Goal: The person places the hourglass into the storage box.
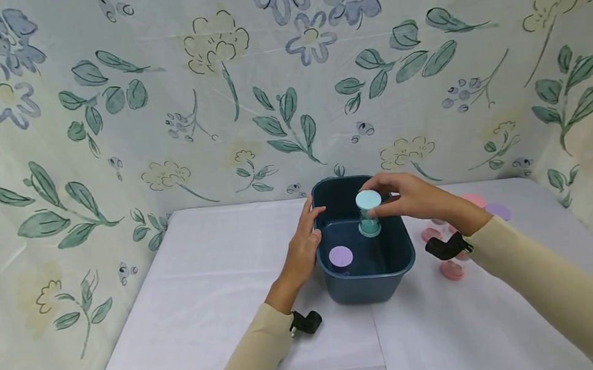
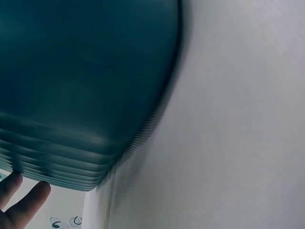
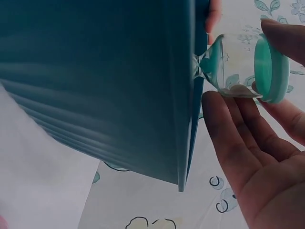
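My right hand (image 1: pixel 406 199) pinches a sand timer (image 1: pixel 368 201) with mint green caps near its top cap, holding it upright inside the mouth of a dark blue plastic bin (image 1: pixel 367 290). In the right wrist view the clear glass of the sand timer (image 3: pixel 238 67) narrows to a waist at the bin's rim, its lower half hidden behind the wall. My left hand (image 1: pixel 299 252) lies along the bin's left side with fingers extended, fingertips at the rim. A purple-capped piece (image 1: pixel 341 256) stands inside the bin at the front left.
Right of the bin, partly behind my right wrist, lie several pink-capped timers (image 1: pixel 452 270) and a purple cap (image 1: pixel 498 211) on the white-covered table (image 1: pixel 221 293). A floral cloth (image 1: pixel 235 137) hangs behind the table. Each wrist wears a small black camera.
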`<state>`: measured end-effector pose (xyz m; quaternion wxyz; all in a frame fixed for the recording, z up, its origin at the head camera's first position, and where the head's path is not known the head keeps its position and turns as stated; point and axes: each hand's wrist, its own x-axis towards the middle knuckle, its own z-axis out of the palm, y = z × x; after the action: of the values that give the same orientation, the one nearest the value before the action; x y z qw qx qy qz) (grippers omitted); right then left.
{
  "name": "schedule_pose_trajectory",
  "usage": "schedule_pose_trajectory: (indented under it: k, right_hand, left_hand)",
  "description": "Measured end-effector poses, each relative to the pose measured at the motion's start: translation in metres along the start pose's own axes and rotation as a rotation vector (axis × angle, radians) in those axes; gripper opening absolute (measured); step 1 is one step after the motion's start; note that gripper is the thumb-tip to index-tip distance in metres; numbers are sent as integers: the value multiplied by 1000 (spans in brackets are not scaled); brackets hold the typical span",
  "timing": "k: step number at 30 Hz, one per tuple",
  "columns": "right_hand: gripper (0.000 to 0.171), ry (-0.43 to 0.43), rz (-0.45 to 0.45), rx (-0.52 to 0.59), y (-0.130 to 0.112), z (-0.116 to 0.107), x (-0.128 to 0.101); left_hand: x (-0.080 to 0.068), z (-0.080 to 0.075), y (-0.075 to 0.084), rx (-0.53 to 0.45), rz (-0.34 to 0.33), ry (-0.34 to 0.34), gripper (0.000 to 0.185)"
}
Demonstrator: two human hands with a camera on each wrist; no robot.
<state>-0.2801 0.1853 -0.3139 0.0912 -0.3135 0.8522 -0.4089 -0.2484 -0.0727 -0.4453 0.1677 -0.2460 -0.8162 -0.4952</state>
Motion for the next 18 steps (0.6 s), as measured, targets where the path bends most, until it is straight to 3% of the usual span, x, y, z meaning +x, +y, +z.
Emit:
schedule_pose_trajectory:
  k: [18]
  right_hand:
    - [44, -82, -54, -37, 11, 9, 18]
  left_hand:
    - [1, -1, 2, 12, -24, -14, 47]
